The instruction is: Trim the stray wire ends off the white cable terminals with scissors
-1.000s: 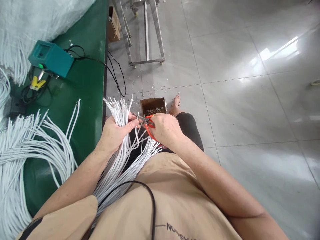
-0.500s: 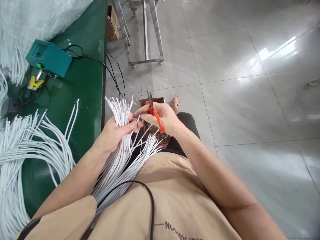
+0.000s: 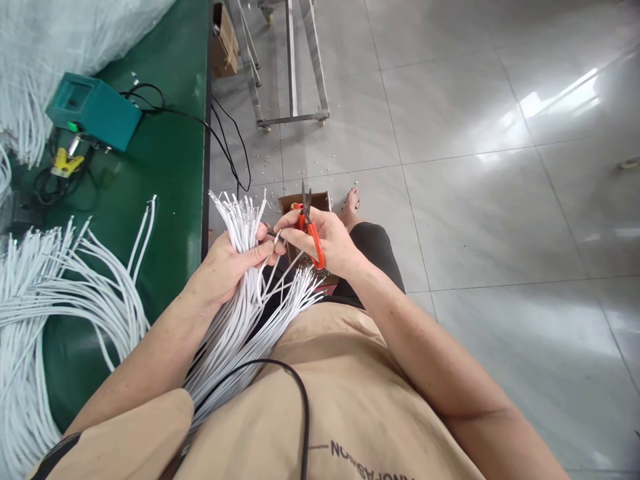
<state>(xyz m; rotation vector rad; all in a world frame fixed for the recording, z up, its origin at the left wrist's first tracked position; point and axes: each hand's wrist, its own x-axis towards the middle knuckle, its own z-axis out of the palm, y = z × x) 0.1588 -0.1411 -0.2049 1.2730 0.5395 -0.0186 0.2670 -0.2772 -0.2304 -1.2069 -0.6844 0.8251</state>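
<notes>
Bundle of slim white cables [image 3: 243,223], pointing forward, off the right edge of the dark green worktop [image 3: 175,157], wrapped in the left hand [image 3: 223,265]. Between the hands, one cable tip [image 3: 278,237] meets near-closed fingertips of the right hand [image 3: 331,241], which holds orange-handled metal snips [image 3: 317,248].

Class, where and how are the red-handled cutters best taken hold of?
Probably the red handles, from the near side: the cutters lie in the right hand with one curved handle reaching back toward the beige shirt, while the dark, pointed blades face away.

Two hands [image 3: 225,263], one red-handled cutter [image 3: 317,247], two boxes [image 3: 227,50]
</notes>
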